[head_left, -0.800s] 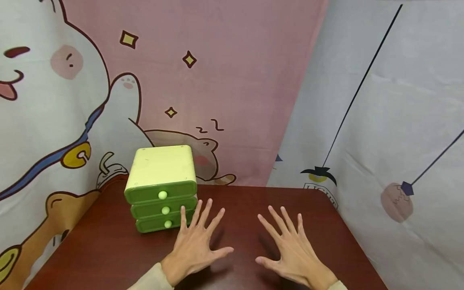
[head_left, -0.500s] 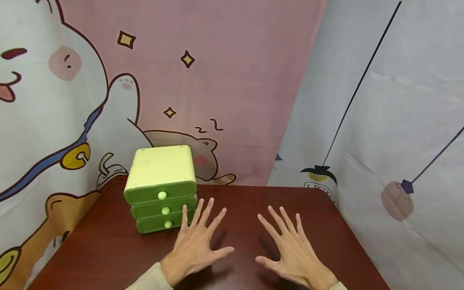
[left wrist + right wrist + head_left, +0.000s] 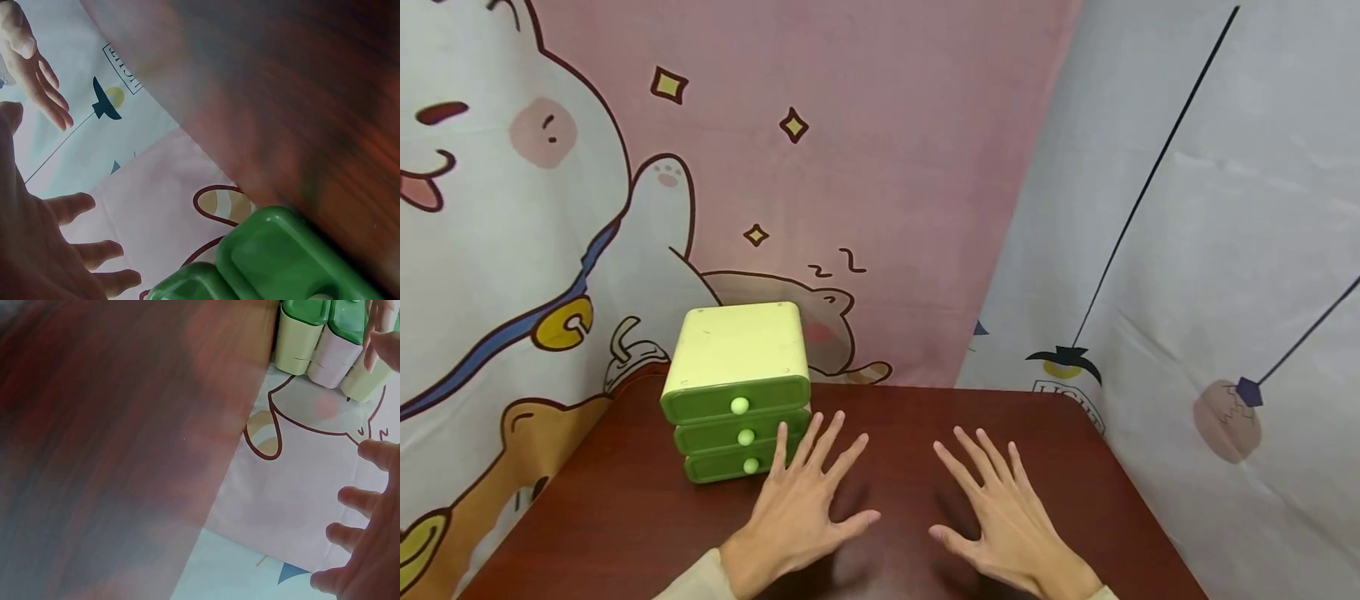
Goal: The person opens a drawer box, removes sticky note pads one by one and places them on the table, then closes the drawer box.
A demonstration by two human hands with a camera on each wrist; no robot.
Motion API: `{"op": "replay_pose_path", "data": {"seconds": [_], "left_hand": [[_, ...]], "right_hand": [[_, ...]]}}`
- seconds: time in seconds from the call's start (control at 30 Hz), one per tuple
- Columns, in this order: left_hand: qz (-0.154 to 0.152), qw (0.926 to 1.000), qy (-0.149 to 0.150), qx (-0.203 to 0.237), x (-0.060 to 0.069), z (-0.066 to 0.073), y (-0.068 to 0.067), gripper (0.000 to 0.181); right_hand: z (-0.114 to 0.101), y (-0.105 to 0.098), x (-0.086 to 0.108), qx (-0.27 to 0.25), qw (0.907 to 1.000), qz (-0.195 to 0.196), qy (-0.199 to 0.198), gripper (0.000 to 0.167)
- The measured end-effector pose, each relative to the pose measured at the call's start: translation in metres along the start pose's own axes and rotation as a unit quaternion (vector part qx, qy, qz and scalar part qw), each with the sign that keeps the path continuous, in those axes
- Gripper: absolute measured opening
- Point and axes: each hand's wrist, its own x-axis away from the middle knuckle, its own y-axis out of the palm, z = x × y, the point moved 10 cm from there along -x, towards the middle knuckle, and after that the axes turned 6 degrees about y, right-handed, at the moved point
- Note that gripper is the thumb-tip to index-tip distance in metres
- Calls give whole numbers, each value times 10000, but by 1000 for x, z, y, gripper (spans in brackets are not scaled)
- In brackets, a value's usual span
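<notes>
A small drawer cabinet (image 3: 737, 346) with a pale yellow top and three green drawer fronts, each with a round knob, stands at the left of the table. Its drawers look closed. My left hand (image 3: 797, 512) is in front of its right side, fingers spread and straight, holding nothing; in the head view it covers part of the lower drawers. To the right, my right hand (image 3: 1011, 525) is held with fingers spread, also holding nothing. In the left wrist view the green drawer fronts (image 3: 281, 256) appear below the fingers. The right wrist view shows the cabinet's yellow and pink side (image 3: 334, 356).
The dark red-brown table (image 3: 910, 492) reaches back to a pink and white printed cloth (image 3: 880, 167) with cartoon animals. Another pale cloth (image 3: 1240, 208) hangs along the right side.
The left hand has shifted very slightly to the left. The right hand stays nearly in place, and the head view sways a little. The cabinet stays put.
</notes>
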Motion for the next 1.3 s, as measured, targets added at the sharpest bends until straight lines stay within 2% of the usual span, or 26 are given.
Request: {"op": "replay_pose_path", "data": {"seconds": [0.13,0.3,0.7,1.3], "left_hand": [[238,9994,150,-181,-2,1,-11,93],[534,9978,314,-237,-5,3,-25,90],[946,9938,541,-200,-13,4,-46,81],[1699,9839,511,223,-23,-28,-87,62]], "right_hand": [[-1,-3,-2,-44,10000,21,23,103],[-7,-8,-7,16,9994,286,-183,98],[-18,-13,-19,-55,9983,414,-398,94],[-38,-22,-29,-344,9920,935,-769,101]]}}
